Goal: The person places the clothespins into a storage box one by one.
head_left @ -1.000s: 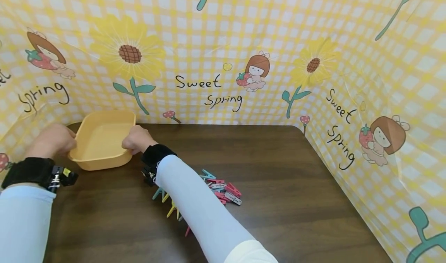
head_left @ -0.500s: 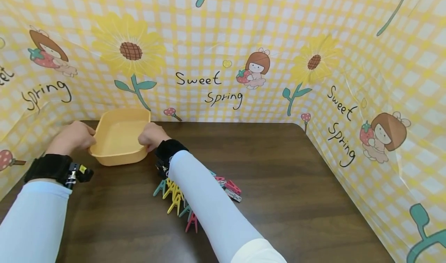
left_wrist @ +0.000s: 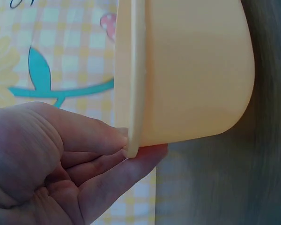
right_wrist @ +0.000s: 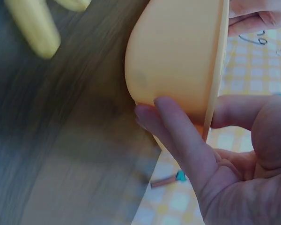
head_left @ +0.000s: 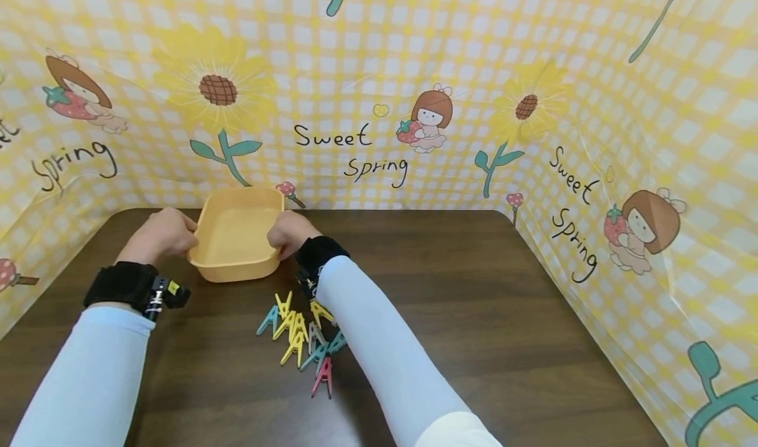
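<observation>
A yellow plastic basin (head_left: 237, 233) sits near the back left of the table, with its inside bare. My left hand (head_left: 166, 232) pinches its left rim; in the left wrist view the thumb lies on the inner side and the fingers (left_wrist: 126, 180) curl under the lip. At the opposite side, my right hand (head_left: 291, 232) grips the rim. The right wrist view shows two fingertips (right_wrist: 166, 117) against the basin's outer wall (right_wrist: 178, 56), thumb over the rim.
Several clothespins lie in front of the basin, among them a yellow one (head_left: 294, 350), a teal one (head_left: 269, 320) and a pink one (head_left: 322, 374). The right sleeve (head_left: 385, 341) hides part of the pile. A checked cloth (head_left: 367, 58) walls the dark wooden table (head_left: 474, 289).
Both hands have carried the basin to the right along the table's back. The right forearm has shifted right too, uncovering more yellow and teal clothespins and covering the ones farther right.
</observation>
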`<state>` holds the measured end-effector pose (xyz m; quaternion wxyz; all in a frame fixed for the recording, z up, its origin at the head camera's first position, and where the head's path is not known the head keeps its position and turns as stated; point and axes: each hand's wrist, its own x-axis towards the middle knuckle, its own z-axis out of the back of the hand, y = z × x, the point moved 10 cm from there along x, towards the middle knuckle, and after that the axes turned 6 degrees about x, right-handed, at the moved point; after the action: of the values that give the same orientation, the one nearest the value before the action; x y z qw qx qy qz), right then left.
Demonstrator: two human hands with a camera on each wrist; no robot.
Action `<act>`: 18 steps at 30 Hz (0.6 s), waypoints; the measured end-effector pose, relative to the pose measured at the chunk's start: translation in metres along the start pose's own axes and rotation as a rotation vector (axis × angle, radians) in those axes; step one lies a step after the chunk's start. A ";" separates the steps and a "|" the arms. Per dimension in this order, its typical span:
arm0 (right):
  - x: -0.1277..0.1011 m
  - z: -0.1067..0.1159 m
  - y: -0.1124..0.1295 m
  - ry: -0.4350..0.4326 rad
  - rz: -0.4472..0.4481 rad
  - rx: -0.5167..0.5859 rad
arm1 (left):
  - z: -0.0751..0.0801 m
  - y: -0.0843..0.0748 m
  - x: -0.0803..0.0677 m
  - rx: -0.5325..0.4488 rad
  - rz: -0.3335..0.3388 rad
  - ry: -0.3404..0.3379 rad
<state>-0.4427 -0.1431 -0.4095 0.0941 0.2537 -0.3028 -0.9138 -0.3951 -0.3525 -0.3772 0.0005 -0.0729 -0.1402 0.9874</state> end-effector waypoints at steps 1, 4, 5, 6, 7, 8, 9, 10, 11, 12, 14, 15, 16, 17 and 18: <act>0.000 0.003 -0.005 0.017 -0.006 0.019 | -0.001 -0.006 0.003 -0.004 -0.007 0.000; -0.003 0.013 -0.021 0.040 -0.009 0.027 | -0.007 -0.023 0.009 -0.049 -0.027 -0.001; -0.005 0.018 -0.026 0.042 -0.007 0.038 | -0.009 -0.030 0.011 -0.067 -0.037 -0.004; -0.007 0.023 -0.032 0.036 -0.011 0.057 | -0.010 -0.036 0.013 -0.084 -0.047 -0.007; -0.010 0.028 -0.037 0.034 -0.016 0.078 | -0.012 -0.042 0.015 -0.109 -0.054 -0.004; -0.013 0.032 -0.043 0.036 -0.020 0.098 | -0.015 -0.048 0.017 -0.129 -0.059 0.001; -0.016 0.036 -0.049 0.039 -0.022 0.119 | -0.019 -0.053 0.018 -0.142 -0.060 0.009; -0.019 0.038 -0.055 0.051 -0.023 0.162 | -0.022 -0.058 0.020 -0.154 -0.059 0.014; -0.022 0.040 -0.060 0.058 -0.011 0.190 | -0.026 -0.063 0.021 -0.159 -0.061 0.019; -0.026 0.042 -0.065 0.058 -0.002 0.210 | -0.030 -0.068 0.021 -0.167 -0.065 0.023; -0.030 0.047 -0.075 0.056 0.017 0.247 | -0.035 -0.078 0.024 -0.181 -0.066 0.026; -0.032 0.050 -0.079 0.052 0.030 0.264 | -0.038 -0.082 0.026 -0.195 -0.063 0.027; -0.033 0.054 -0.084 0.045 0.034 0.281 | -0.039 -0.088 0.028 -0.208 -0.061 0.025; -0.034 0.059 -0.089 0.037 0.037 0.288 | -0.040 -0.093 0.030 -0.224 -0.061 0.024; -0.035 0.063 -0.095 0.032 0.031 0.303 | -0.041 -0.099 0.031 -0.242 -0.061 0.021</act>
<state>-0.4472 -0.0241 -0.4087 0.0738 0.2749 -0.4397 -0.8518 -0.4220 -0.2454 -0.3936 0.0233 -0.0787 -0.2606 0.9620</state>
